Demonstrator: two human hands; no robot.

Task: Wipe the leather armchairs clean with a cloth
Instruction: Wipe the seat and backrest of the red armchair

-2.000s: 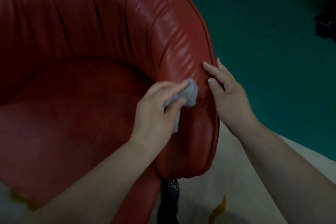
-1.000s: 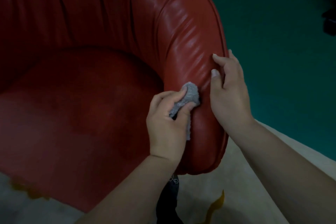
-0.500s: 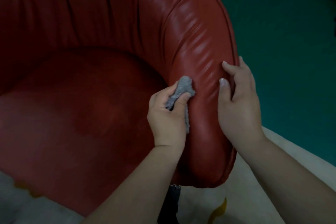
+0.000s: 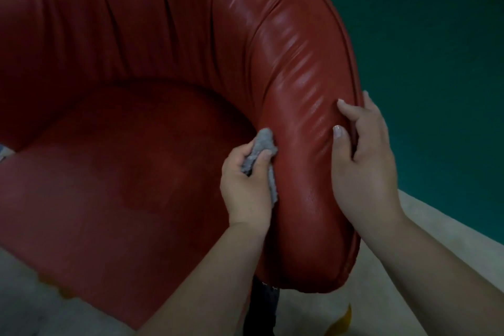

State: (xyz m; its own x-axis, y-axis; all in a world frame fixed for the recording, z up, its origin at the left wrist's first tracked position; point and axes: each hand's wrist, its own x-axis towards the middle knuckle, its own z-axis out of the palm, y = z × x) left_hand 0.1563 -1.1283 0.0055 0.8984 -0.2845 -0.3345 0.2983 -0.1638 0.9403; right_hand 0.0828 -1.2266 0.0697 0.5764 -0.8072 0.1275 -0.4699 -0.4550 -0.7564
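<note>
A red leather armchair point(image 4: 169, 43) fills most of the view, its padded right armrest point(image 4: 308, 123) curving down toward me. My left hand point(image 4: 245, 185) grips a small grey cloth point(image 4: 263, 143) and holds it against the inner face of that armrest, where it meets the seat point(image 4: 122, 172). My right hand point(image 4: 365, 161) grasps the outer rim of the armrest, thumb on top and fingers curled over the edge.
A dark teal wall or floor surface point(image 4: 436, 49) lies to the right of the chair. Pale carpet point(image 4: 313, 316) with a yellow mark point(image 4: 339, 322) spreads below the armrest. A dark chair leg point(image 4: 261, 305) stands under the armrest front.
My left hand slid the cloth from the top of the armrest down to its inner side by the seat. My right hand moved further up the outer rim and curled round it.
</note>
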